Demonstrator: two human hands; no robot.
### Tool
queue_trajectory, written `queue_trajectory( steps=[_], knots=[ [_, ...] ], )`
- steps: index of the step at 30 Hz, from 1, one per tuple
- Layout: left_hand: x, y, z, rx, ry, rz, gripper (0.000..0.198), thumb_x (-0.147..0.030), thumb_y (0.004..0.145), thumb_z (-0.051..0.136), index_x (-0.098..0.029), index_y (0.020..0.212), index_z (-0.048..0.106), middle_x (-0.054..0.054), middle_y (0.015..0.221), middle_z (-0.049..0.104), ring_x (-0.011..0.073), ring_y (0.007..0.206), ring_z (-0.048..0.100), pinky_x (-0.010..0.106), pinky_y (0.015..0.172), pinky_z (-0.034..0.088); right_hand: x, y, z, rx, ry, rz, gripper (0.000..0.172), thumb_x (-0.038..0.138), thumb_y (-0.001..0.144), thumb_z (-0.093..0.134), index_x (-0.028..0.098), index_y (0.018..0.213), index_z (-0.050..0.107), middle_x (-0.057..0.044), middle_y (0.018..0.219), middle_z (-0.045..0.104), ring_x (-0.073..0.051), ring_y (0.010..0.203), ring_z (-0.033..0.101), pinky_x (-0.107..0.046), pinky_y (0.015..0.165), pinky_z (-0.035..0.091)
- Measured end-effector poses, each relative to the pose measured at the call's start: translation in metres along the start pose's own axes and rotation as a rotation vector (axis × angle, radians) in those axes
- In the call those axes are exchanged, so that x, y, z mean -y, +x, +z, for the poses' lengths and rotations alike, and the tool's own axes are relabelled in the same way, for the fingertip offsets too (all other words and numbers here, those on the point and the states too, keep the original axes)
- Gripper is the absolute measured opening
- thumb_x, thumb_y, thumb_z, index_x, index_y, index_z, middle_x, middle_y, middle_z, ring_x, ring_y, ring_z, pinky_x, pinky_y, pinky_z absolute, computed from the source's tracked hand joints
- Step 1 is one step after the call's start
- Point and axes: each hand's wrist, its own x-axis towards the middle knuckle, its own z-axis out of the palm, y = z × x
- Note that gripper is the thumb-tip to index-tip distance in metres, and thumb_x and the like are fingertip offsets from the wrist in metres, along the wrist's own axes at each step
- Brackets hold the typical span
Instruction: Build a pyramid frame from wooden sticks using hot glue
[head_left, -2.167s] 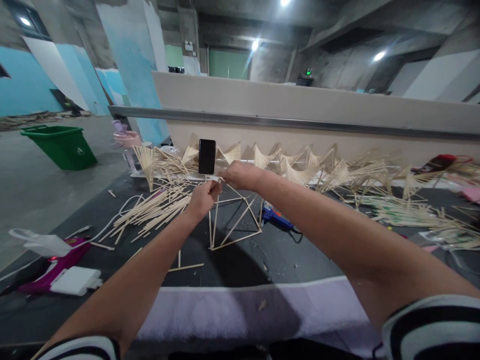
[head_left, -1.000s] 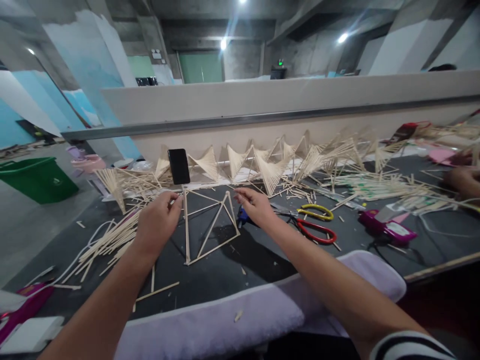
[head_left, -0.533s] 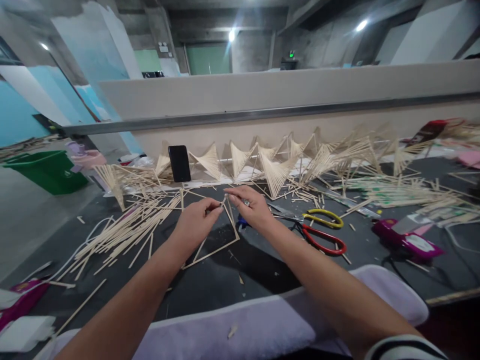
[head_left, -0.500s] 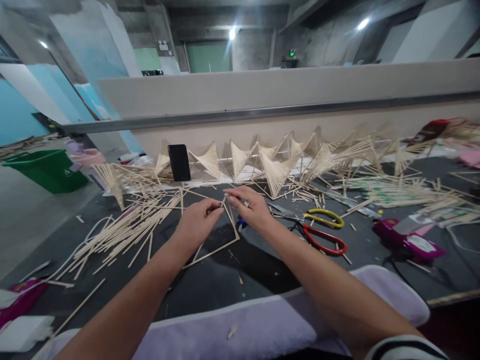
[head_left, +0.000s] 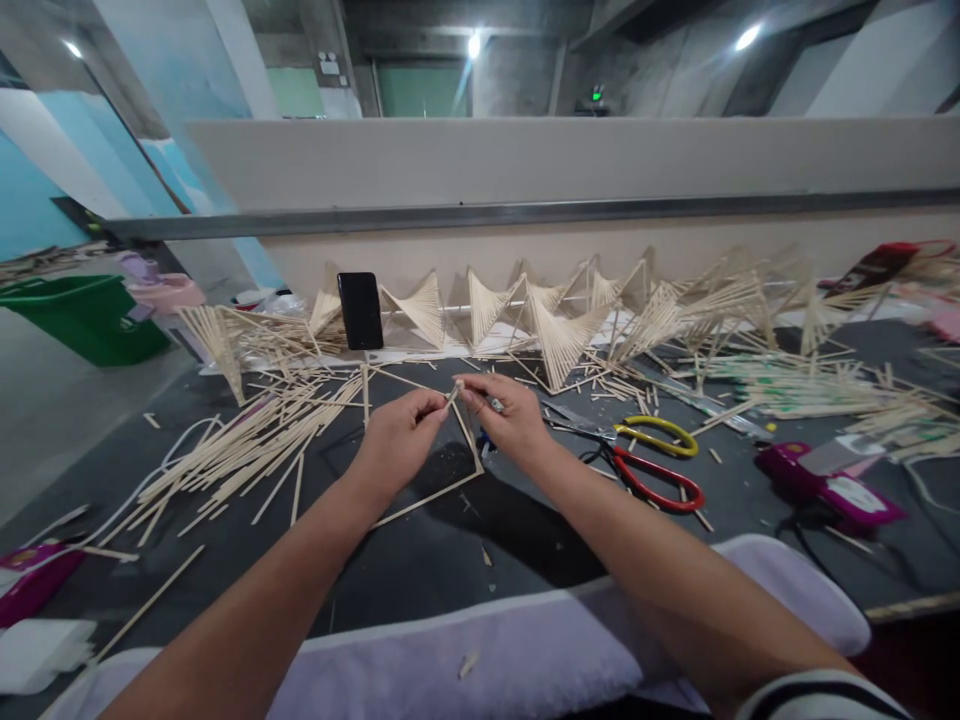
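Note:
Both hands meet over a frame of thin wooden sticks on the dark table. My left hand pinches a wooden stick close to its upper end. At that same end, the thumb and forefinger of my right hand close on the stick's tip. Part of the frame is hidden behind my hands and left forearm. Just right of my right hand lie scissors with one yellow and one red handle.
Loose sticks are heaped on the left. Fan-shaped stick models and an upright phone line the back. A magenta glue-gun-like tool lies right. A lilac cloth covers the front edge; a green bin stands left.
The view has shifted slightly. Both hands stay together at the stick's end, with only a small change in the fingers.

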Motion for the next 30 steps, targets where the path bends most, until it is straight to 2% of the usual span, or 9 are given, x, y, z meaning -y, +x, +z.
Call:
queue_trajectory(
  steps=[14, 20, 30],
  knots=[
    [-0.003, 0.0, -0.006, 0.094, 0.07, 0.048, 0.014, -0.024, 0.082, 0.045, -0.019, 0.079, 0.057, -0.002, 0.069, 0.059, 0.0123, 0.065, 0.052, 0.023, 0.062, 0.036, 0.002, -0.001, 0.002, -0.005, -0.014, 0.012, 0.021, 0.027, 0.083, 0.053, 0.024, 0.098, 0.067, -0.003, 0.094, 0.07, -0.015, 0.086, 0.064, -0.028, 0.079, 0.047],
    [-0.001, 0.001, -0.012, 0.177, 0.071, 0.048, 0.012, -0.023, 0.08, 0.043, -0.019, 0.077, 0.054, -0.002, 0.068, 0.059, 0.0133, 0.065, 0.053, 0.024, 0.064, 0.039, 0.006, 0.0, 0.003, 0.004, -0.016, -0.015, 0.019, 0.026, 0.083, 0.053, 0.023, 0.096, 0.067, -0.004, 0.091, 0.071, -0.015, 0.083, 0.064, -0.029, 0.076, 0.047],
    [-0.002, 0.001, -0.014, 0.165, 0.038, 0.052, 0.012, -0.02, 0.081, 0.041, -0.02, 0.076, 0.052, -0.002, 0.068, 0.058, 0.0135, 0.065, 0.053, 0.025, 0.065, 0.039, 0.005, 0.0, 0.005, -0.003, -0.01, 0.017, 0.02, 0.027, 0.082, 0.053, 0.024, 0.096, 0.067, -0.003, 0.092, 0.07, -0.016, 0.083, 0.063, -0.029, 0.076, 0.048]
  ],
)
